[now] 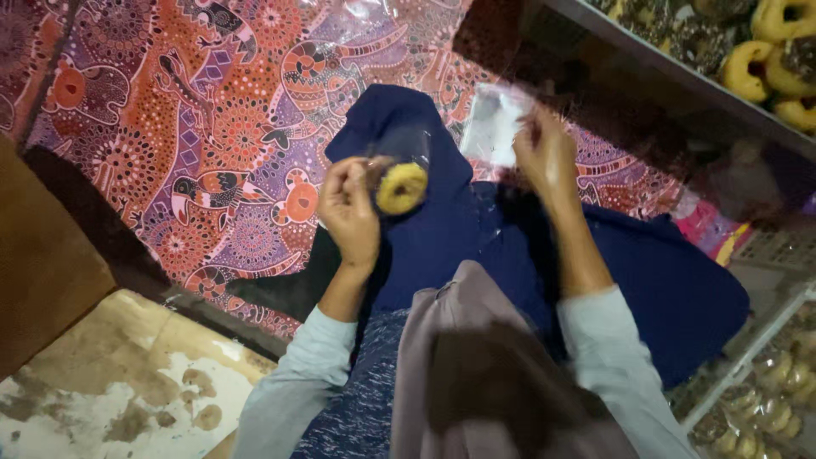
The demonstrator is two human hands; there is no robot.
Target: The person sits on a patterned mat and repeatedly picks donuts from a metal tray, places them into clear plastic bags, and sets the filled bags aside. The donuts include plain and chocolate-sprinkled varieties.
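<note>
Near: person's lap, dark blue cloth [476,238] over the knees, pale blue sleeves [297,374] on both arms.

Left hand [348,208]: grip closed on a yellow-topped doughnut [401,188]. Thumb and fingertips pinch its left rim; the doughnut sticks out to the right of the fingers, held up over the blue cloth. Looks wrapped in clear film, blurred, can't confirm.

Right hand [544,153]: grip pinched narrow on a clear plastic bag [495,123]. The bag hangs just left of the fingers, well apart from the doughnut.

Beyond: patterned red-orange floor mat [195,127] under everything.

Far: tray [663,64] at top right corner, holding more doughnuts [765,59], yellow and dark-topped. Bagged doughnuts [765,399] in a rack at lower right edge.
</note>
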